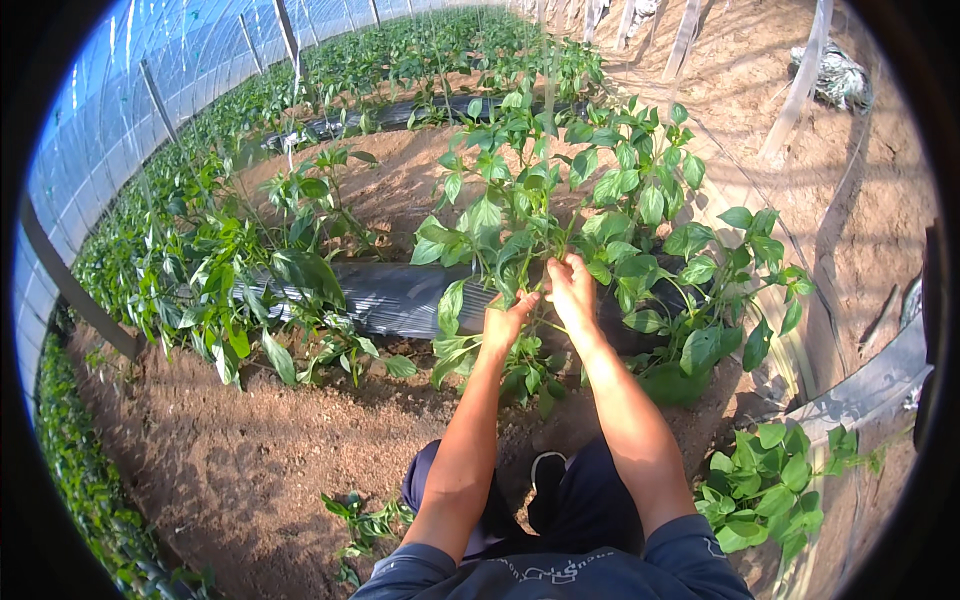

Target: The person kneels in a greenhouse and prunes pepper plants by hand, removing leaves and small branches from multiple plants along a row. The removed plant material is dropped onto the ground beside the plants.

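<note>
A leafy green pepper plant [487, 217] stands in front of me, rising beside black plastic mulch film [397, 296]. Both my hands are among its stems, close together at mid-height. My left hand [510, 319] has its thumb and fingers together at a stem or leaf, partly hidden by foliage. My right hand [574, 289] is slightly higher and to the right, its fingertips bent at the stems near a fork. Whether either hand grips a stem is too small to tell. Thin vertical strings hang above the plant.
More pepper plants [255, 277] grow along the row at left, others [720, 300] at right. Cut or loose leafy shoots [367, 521] lie on the soil near my knee. Another leafy plant [772, 480] is at lower right. Slanted posts [799, 82] and plastic greenhouse sheeting [97, 112] surround the beds.
</note>
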A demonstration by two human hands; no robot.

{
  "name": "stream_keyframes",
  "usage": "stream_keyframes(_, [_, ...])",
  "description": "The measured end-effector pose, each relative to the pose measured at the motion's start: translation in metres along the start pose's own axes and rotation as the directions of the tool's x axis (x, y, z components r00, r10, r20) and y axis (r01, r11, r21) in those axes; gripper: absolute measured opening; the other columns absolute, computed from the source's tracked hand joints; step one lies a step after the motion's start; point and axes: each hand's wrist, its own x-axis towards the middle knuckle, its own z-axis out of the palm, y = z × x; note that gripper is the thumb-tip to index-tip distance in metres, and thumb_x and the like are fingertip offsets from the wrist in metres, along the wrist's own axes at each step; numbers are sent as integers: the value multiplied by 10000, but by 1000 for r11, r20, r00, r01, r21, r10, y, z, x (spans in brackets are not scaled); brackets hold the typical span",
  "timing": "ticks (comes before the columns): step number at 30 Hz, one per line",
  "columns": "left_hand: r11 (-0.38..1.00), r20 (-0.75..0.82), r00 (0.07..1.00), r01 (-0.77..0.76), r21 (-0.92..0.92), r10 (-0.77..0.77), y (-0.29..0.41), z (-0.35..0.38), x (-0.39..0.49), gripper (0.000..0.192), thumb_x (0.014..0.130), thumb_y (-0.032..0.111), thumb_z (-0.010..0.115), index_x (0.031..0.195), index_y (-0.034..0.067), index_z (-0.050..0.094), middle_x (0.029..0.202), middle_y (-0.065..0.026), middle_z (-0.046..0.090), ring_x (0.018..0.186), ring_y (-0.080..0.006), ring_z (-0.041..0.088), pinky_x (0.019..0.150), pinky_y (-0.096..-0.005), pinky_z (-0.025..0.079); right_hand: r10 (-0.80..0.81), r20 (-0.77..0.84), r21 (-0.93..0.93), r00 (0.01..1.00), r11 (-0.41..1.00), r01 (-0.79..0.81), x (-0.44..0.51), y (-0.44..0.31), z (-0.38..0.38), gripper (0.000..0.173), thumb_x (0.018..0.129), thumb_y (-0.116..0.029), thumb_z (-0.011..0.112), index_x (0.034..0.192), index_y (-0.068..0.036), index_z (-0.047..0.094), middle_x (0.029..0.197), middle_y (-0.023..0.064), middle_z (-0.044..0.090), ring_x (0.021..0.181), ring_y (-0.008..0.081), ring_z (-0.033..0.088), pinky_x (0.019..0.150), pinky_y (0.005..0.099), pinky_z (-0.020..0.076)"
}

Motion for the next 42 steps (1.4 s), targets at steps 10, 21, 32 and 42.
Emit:
stream_keyframes(10, [995, -28, 1000, -5, 98, 8, -14, -2, 12, 402, 969, 391, 666, 1040, -4, 673, 884, -63, 696, 707, -140, 651, 653, -279, 528, 94, 87, 315, 992, 942, -117, -13, -13, -9, 268, 964, -223, 549, 1121, -5, 559, 982, 162, 683, 840, 247, 709, 734, 343, 604])
stream_keyframes(21, [988, -106, 993, -45, 150, 62, -3, -5, 3, 458, 1027, 413, 571, 1041, -38, 652, 916, -103, 713, 718, -164, 679, 660, -295, 539, 166, 31, 540, 986, 827, -157, -21, -6, -2, 354, 955, -291, 574, 1109, 27, 577, 986, 205, 691, 833, 307, 724, 769, 377, 614])
stream_keyframes(32, [957, -194, 959, -156, 243, 205, 14, -1, -16, 346, 997, 361, 617, 1024, 36, 734, 805, -132, 729, 738, -214, 692, 709, -365, 526, -649, 168, -185, 742, 719, 670, -36, -10, -2, 169, 942, -173, 613, 918, -9, 645, 773, 129, 643, 672, 272, 626, 610, 379, 468])
stream_keyframes(42, [760, -58, 829, -480, 438, 557, 49, 3, -40, 233, 867, 7, 661, 1098, -13, 643, 1016, -123, 629, 888, -253, 621, 804, -361, 508, -531, 355, -293, 769, 719, 631, -47, -35, -12, 303, 828, -155, 678, 1111, -62, 733, 1082, 143, 712, 1024, 339, 665, 886, 430, 521])
